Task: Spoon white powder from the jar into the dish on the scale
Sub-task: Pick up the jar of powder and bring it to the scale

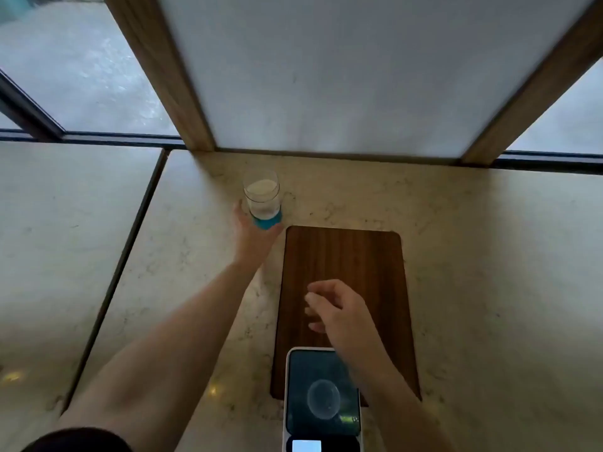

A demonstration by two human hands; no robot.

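A clear jar (262, 198) holding white powder stands at the back of the marble counter, with a blue band at its base. My left hand (253, 238) reaches forward and wraps around the jar's lower part. At the near edge sits a white-framed scale (323, 399) with a dark platform, and a small clear round dish (323, 399) rests on it. My right hand (339, 309) hovers over the wooden board, fingers loosely curled and apart, holding nothing. No spoon is visible.
A dark wooden board (344, 265) lies on the counter between the jar and the scale. The marble counter (489, 288) ends at a white panel with wooden frames (182, 93) behind the jar. A dark seam (120, 272) runs along the counter's left.
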